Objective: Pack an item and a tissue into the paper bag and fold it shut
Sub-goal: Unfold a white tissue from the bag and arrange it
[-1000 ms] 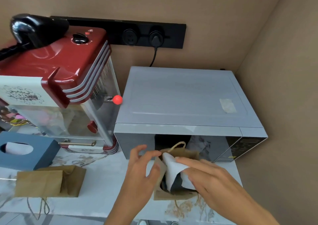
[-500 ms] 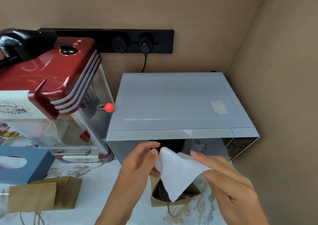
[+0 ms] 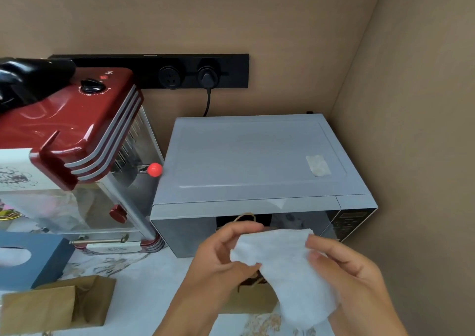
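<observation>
A white tissue (image 3: pixel 285 263) is stretched between both hands, above a small brown paper bag (image 3: pixel 248 301) that stands on the marble counter in front of the microwave. My left hand (image 3: pixel 218 256) pinches the tissue's left edge. My right hand (image 3: pixel 341 271) grips its right side. The tissue hangs over the bag's mouth, so the bag's opening and contents are mostly hidden. One twine handle (image 3: pixel 244 216) of the bag sticks up behind my left fingers.
A silver microwave (image 3: pixel 257 161) stands just behind the bag. A red popcorn machine (image 3: pixel 69 140) is to the left. A blue tissue box (image 3: pixel 30 261) and a second paper bag (image 3: pixel 54 305) lying on its side are at lower left. Walls close in behind and right.
The tissue has come up out of the bag's mouth and been spread wider between both hands. The hands have risen, and the camera view has tilted upward.
</observation>
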The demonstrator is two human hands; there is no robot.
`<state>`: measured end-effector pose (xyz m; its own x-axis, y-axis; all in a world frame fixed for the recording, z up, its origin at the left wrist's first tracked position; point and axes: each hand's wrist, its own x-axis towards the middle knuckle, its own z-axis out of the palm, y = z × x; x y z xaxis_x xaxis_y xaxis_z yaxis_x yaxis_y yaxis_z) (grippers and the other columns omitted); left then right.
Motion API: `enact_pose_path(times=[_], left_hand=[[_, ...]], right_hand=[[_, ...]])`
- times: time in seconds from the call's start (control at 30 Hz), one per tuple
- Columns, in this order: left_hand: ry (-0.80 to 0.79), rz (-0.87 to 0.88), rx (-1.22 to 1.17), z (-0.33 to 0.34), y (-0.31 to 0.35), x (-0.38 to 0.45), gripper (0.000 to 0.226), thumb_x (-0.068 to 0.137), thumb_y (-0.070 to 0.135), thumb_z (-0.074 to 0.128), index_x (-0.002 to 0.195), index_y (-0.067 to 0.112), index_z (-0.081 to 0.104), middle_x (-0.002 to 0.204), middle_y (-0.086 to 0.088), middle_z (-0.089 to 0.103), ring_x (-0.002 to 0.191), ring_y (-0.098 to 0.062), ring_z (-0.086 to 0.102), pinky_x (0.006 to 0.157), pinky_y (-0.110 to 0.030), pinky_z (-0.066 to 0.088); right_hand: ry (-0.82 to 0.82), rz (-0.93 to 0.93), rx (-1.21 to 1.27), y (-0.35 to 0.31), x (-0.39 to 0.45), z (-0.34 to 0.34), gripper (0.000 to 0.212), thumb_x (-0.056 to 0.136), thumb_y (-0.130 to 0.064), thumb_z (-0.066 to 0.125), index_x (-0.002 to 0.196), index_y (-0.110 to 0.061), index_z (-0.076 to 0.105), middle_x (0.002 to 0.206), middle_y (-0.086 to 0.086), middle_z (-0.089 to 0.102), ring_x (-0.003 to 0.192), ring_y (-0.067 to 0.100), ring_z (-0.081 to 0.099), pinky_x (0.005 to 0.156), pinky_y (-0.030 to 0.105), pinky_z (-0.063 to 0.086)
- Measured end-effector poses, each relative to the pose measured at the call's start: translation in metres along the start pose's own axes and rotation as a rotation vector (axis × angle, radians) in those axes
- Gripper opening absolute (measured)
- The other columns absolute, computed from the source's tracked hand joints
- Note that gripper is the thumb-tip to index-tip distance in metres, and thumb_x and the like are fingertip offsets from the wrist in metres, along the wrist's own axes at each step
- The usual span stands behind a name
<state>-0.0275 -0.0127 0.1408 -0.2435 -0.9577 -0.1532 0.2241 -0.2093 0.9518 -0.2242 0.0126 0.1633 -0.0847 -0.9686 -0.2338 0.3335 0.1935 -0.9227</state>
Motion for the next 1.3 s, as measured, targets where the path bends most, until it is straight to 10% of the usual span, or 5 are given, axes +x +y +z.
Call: enact_pose_path(times=[0.17, 0.4, 0.73, 1.07, 1.3], left_hand=[[0.223, 0.017, -0.133, 0.016, 0.000, 0.008, 0.024, 0.073, 0.017, 0.076, 0.095, 0.025, 0.072, 0.062, -0.015, 0.067, 0.047, -0.020, 0.051, 0.044, -0.024, 0.045], [0.228, -0.007, -0.072, 0.012, 0.008, 0.007, 0.063, 0.071, 0.036, 0.085, 0.119, 0.057, 0.051, 0.054, -0.009, 0.063, 0.042, -0.018, 0.049, 0.044, -0.025, 0.047], [0.202, 0.237, 0.395, 0.010, 0.010, -0.012, 0.032, 0.060, 0.031, 0.080, 0.092, 0.035, 0.077, 0.069, 0.006, 0.065, 0.063, -0.006, 0.057, 0.065, -0.016, 0.050], [0.248, 0.340, 0.526, 0.013, 0.023, -0.011, 0.016, 0.067, 0.042, 0.068, 0.082, 0.041, 0.074, 0.080, 0.008, 0.068, 0.068, -0.006, 0.056, 0.064, -0.008, 0.045], [0.243, 0.346, 0.677, 0.012, 0.032, -0.015, 0.017, 0.068, 0.044, 0.068, 0.083, 0.037, 0.072, 0.099, 0.016, 0.056, 0.098, -0.009, 0.057, 0.079, -0.003, 0.038]], right_hand=[[-0.062, -0.082, -0.176, -0.006, -0.006, 0.000, 0.034, 0.080, 0.014, 0.063, 0.084, -0.015, 0.080, 0.081, 0.004, 0.080, 0.073, 0.008, 0.072, 0.063, 0.012, 0.054], [-0.032, -0.178, -0.301, -0.005, 0.000, 0.006, 0.041, 0.076, 0.016, 0.071, 0.083, -0.024, 0.079, 0.062, 0.002, 0.072, 0.054, 0.012, 0.057, 0.051, 0.013, 0.049], [0.117, -0.338, -0.340, -0.002, -0.005, 0.016, 0.021, 0.059, -0.023, 0.079, 0.080, -0.027, 0.077, 0.072, 0.008, 0.072, 0.063, 0.014, 0.061, 0.062, 0.017, 0.052], [0.040, -0.491, -0.541, -0.006, 0.006, 0.011, 0.040, 0.067, 0.008, 0.081, 0.082, -0.029, 0.075, 0.079, 0.000, 0.060, 0.073, 0.016, 0.058, 0.068, 0.030, 0.049], [-0.087, -0.501, -0.514, -0.016, 0.007, 0.012, 0.020, 0.069, -0.008, 0.078, 0.073, -0.025, 0.069, 0.091, -0.002, 0.070, 0.087, 0.017, 0.066, 0.077, 0.031, 0.052]])
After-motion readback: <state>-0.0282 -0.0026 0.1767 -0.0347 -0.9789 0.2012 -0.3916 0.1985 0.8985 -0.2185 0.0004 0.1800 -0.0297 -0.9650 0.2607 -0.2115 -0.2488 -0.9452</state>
